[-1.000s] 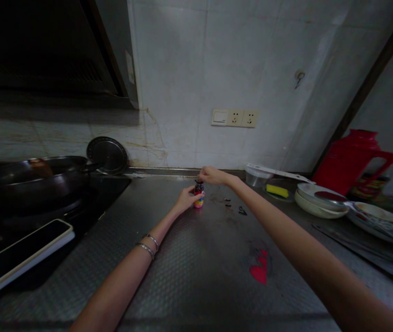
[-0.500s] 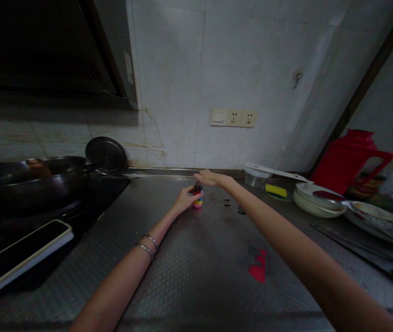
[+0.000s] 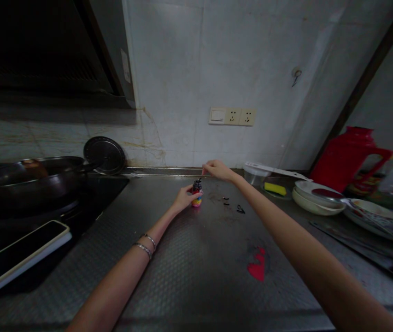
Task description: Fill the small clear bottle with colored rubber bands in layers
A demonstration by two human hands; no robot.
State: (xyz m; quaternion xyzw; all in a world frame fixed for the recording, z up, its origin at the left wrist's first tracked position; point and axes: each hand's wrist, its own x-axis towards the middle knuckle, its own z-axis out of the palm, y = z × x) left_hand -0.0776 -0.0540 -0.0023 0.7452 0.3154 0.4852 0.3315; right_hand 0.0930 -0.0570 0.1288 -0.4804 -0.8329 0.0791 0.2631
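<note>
My left hand (image 3: 183,199) is closed around a small upright object (image 3: 196,198) on the steel counter, dark on top with red, blue, yellow and pink below; its exact kind is too small to tell. Just above and to the right of its top, my right hand (image 3: 216,169) has its fingertips pinched together and pointing down. A small dark bit shows between the fingertips and the object's top, but I cannot tell whether the fingers hold it. Right of the object lie small black pieces (image 3: 240,209). Nearer to me are flat red pieces (image 3: 257,268).
A wok (image 3: 37,180) sits on the black stove at left, with a phone (image 3: 20,258) by the stove's front. To the right are a clear tub (image 3: 252,176), a yellow sponge (image 3: 275,189), stacked bowls (image 3: 315,203) and a red thermos jug (image 3: 351,159). A tiled wall stands behind.
My right hand has lifted off the top of the small object and shifted slightly right, its fingers now pinched. More of the dark top shows. My left hand keeps its hold.
</note>
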